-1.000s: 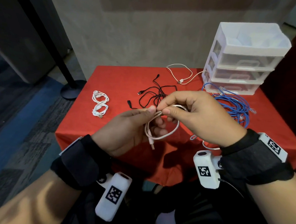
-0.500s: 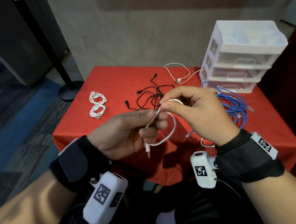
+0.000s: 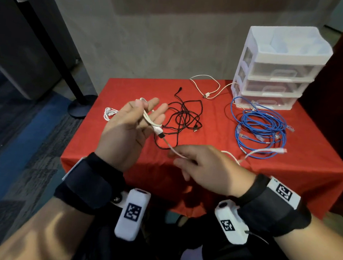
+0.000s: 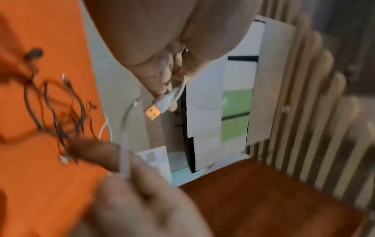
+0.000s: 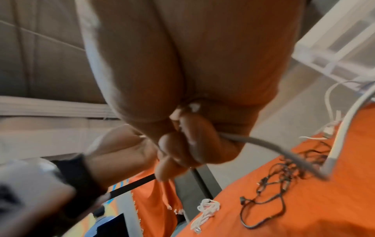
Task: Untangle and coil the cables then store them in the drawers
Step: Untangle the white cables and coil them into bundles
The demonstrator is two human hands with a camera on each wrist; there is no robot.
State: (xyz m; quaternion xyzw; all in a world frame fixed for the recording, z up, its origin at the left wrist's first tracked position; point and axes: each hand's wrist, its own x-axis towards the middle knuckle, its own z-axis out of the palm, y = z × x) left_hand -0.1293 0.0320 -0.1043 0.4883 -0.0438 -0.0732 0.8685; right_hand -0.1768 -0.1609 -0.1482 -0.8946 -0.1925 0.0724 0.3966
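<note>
White USB cable [image 3: 167, 144] is running taut and diagonally above the table's near edge, from left hand [image 3: 127, 131], which is pinching its looped plug end, down to right hand [image 3: 208, 167], which is pinching the thin, smooth, flexible cord; its tail is trailing rightward across the red cloth.

The counter [image 3: 214, 172] is covered with a matt red cloth that hangs in soft folds at the near edge. The drawers [image 3: 277, 71] at the far right are translucent, smooth plastic with a white frame. The white cable [image 3: 150, 121] has a smooth rubbery coat and a shiny metal plug [image 4: 152, 112]. The blue cable [image 3: 260, 126] looks slightly glossy, the black cable [image 3: 182, 118] matt.
</note>
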